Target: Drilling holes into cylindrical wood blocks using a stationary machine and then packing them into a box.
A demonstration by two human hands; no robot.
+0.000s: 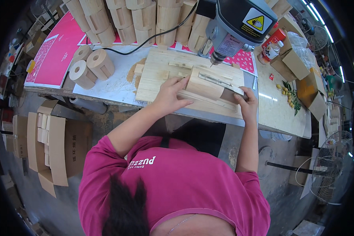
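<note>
A pale wooden cylinder (202,87) lies on its side on a board jig (157,76) below the drill press chuck (217,59). Along its top runs a narrow slotted strip (218,81), and a dark piece (228,94) covers its right end. My left hand (170,95) cups the cylinder's left end, fingers on the far side and thumb spread toward the near side. At the other end, my right hand (247,104) pinches the strip's end between thumb and fingers. The chuck is above and apart from the wood.
Stacked wooden cylinders (141,21) line the back, and several more stand at the left (100,64). A black cable (153,36) crosses the bench. Right of the drill are a bottle (270,52), an open carton (289,63) and fruit on twigs (290,96). A carton of pale pieces (59,147) stands lower left.
</note>
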